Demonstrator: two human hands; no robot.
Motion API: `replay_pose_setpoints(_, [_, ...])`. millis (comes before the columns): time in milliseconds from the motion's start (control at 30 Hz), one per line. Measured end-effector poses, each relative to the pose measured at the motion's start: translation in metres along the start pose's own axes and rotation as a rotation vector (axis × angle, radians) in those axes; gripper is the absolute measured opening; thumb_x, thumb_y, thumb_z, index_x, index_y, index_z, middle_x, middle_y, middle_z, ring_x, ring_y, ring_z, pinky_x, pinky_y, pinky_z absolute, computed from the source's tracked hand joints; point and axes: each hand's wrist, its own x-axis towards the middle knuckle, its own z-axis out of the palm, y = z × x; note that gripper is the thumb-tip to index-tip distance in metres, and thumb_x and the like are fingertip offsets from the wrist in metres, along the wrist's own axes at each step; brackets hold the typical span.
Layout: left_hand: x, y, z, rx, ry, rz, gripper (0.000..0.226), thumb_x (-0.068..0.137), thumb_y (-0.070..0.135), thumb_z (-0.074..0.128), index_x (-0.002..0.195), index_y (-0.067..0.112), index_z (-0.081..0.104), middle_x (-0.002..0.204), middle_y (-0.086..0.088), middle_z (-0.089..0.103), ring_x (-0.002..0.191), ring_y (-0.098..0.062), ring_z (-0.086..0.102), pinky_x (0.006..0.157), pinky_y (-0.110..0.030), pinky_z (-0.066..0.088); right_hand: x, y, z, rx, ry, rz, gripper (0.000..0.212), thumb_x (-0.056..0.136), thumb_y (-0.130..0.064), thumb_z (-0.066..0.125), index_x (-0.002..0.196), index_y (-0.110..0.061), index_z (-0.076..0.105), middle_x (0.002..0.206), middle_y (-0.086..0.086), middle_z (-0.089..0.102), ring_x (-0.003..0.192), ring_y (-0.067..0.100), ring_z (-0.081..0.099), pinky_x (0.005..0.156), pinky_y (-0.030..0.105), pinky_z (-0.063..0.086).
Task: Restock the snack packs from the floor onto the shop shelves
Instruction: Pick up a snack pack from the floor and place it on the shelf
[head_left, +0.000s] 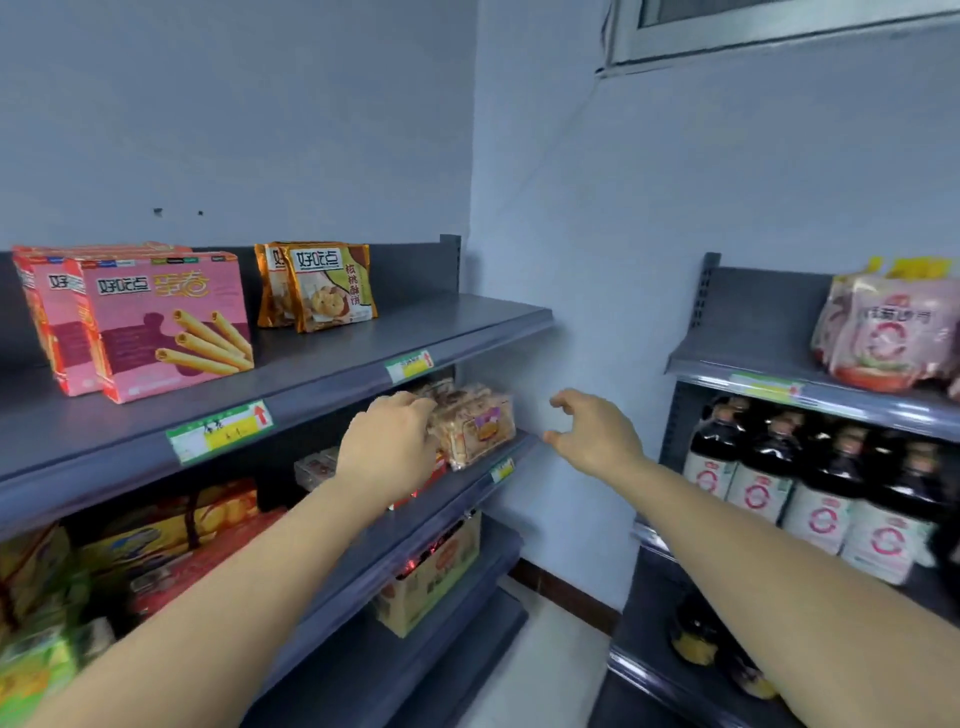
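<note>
Pink boxes (166, 322) stand upright on the top shelf at 10 o'clock of the frame and play no part. The left hand (389, 441) has its fingers curled over the top of the snack pack (475, 423); the thumb is hidden. The pack rests at the right end of the second shelf (470, 486), at that hand's 3 o'clock. The right hand (592, 431), at the pack's 3 o'clock and apart from it, is spread, loosely hooked and holding nothing. Recommendation: seat the pack square toward 12 o'clock, clear of the front lip, with the right hand steadying its free end.
</note>
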Motion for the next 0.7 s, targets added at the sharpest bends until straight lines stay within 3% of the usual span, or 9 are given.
replay_pose_setpoints(233, [-0.015, 0.116, 0.046, 0.006, -0.158, 0.211, 0.036, 0.093, 0.027, 0.050, 0.126, 0.013, 0.053, 0.124, -0.009, 0.055, 0.115, -0.032, 0.051, 0.086, -0.039, 0.046, -0.085, 0.124, -0.049, -0.164, -0.016, 0.210, 0.049, 0.088, -0.027, 0.062, 0.135, -0.020, 0.050, 0.134, 0.006, 0.056, 0.121, 0.027, 0.051, 0.093, 0.036, 0.047])
replay_pose_setpoints(400, [-0.039, 0.214, 0.088, -0.073, -0.241, 0.339, 0.040, 0.094, 0.028, 0.050, 0.130, 0.013, 0.052, 0.130, -0.009, 0.054, 0.121, -0.029, 0.049, 0.094, -0.041, 0.048, -0.165, 0.211, -0.093, -0.234, -0.031, 0.371, 0.051, 0.089, -0.028, 0.061, 0.137, -0.020, 0.048, 0.135, 0.006, 0.055, 0.122, 0.027, 0.052, 0.093, 0.037, 0.049])
replay_pose_setpoints(533, [-0.073, 0.302, 0.116, -0.125, -0.301, 0.421, 0.036, 0.095, 0.027, 0.048, 0.129, 0.016, 0.052, 0.129, -0.004, 0.054, 0.120, -0.025, 0.049, 0.086, -0.036, 0.048, -0.236, 0.279, -0.131, -0.290, -0.056, 0.492, 0.051, 0.089, -0.027, 0.061, 0.137, -0.020, 0.047, 0.133, 0.006, 0.055, 0.117, 0.028, 0.055, 0.091, 0.041, 0.051])
replay_pose_setpoints(700, [-0.122, 0.408, 0.147, -0.209, -0.386, 0.559, 0.040, 0.095, 0.030, 0.050, 0.133, 0.018, 0.050, 0.130, -0.006, 0.053, 0.121, -0.027, 0.048, 0.089, -0.039, 0.049, -0.324, 0.353, -0.168, -0.303, -0.021, 0.660, 0.052, 0.088, -0.029, 0.064, 0.137, -0.020, 0.048, 0.134, 0.008, 0.055, 0.123, 0.028, 0.050, 0.092, 0.041, 0.050])
